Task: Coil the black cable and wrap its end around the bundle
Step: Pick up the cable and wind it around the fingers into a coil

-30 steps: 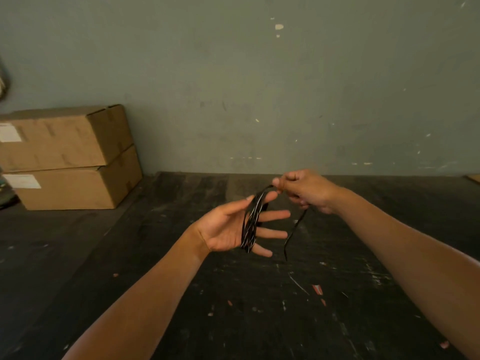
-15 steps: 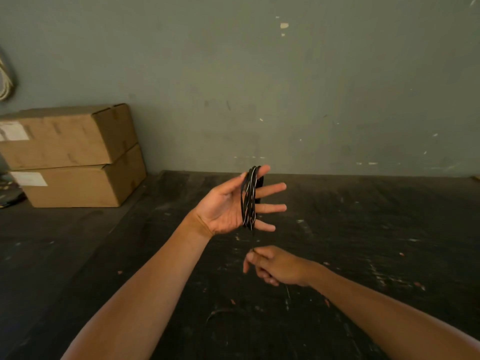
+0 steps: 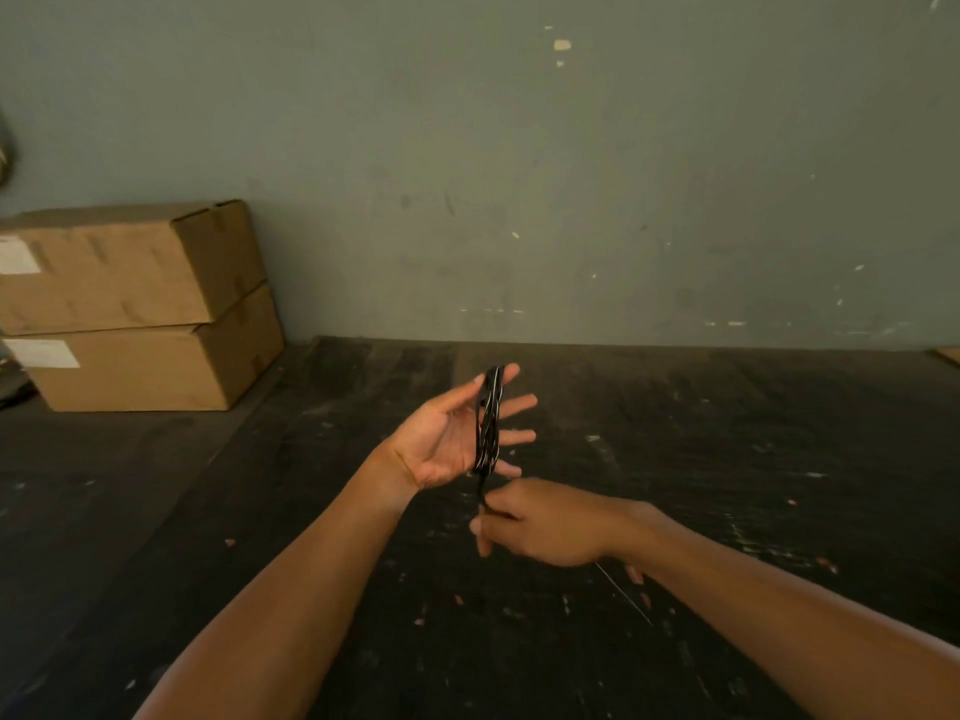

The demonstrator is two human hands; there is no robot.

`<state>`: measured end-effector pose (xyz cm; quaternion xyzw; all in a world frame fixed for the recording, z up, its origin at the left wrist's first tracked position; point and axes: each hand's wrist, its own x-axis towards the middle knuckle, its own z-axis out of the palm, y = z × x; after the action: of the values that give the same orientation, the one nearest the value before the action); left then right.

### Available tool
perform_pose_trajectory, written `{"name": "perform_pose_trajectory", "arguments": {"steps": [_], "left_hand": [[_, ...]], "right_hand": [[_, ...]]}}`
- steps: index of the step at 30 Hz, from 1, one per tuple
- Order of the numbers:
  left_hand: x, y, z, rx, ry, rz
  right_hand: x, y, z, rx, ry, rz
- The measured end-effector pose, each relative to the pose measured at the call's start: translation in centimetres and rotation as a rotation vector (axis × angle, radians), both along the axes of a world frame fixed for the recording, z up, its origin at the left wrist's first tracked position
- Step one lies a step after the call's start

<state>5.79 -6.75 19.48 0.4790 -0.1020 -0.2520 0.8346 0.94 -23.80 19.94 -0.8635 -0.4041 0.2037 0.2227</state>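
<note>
The black cable (image 3: 489,423) is wound in several loops around the spread fingers of my left hand (image 3: 453,439), which is held palm up above the dark table. A short loose end hangs from the bottom of the coil. My right hand (image 3: 540,522) sits just below and to the right of the coil, its thumb and fingers pinched on that loose end. The tip of the cable is hidden inside my right hand.
Two stacked cardboard boxes (image 3: 140,309) stand at the back left against the grey-green wall (image 3: 571,174). The dark, scuffed table (image 3: 753,459) stretches under both arms, with small paint flecks and scraps scattered on it.
My right hand dropped from above the coil to below it, carrying the loose end around the fingers, and now pinches the end close under the coil. My left hand stayed roughly in place.
</note>
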Motion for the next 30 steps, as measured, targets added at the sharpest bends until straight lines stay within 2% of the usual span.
{"name": "perform_pose_trajectory", "arguments": {"steps": [5,11,19,26,30], "left_hand": [[-0.2,0.4,-1.5,0.023,0.050,0.006],[-0.4,0.7,-2.9,0.187,0.050,-0.049],[-1.3,-0.2,-1.4,0.181,-0.022,-0.245],[-2.3,-0.8,0.6,0.040,-0.090,-0.417],[-2.3,-1.3,1.8,-0.034,-0.159,-0.403]], "right_hand": [[1.5,-1.2,3.6,0.004,-0.209,-0.010],[4.1,-2.8,8.1,-0.023,-0.368,-0.117],[7.3,-4.1,9.6,0.119,-0.416,-0.175],[9.3,-5.2,4.9,0.273,-0.303,-0.257],[8.6,-5.2,-0.2,0.323,-0.050,-0.327]]}}
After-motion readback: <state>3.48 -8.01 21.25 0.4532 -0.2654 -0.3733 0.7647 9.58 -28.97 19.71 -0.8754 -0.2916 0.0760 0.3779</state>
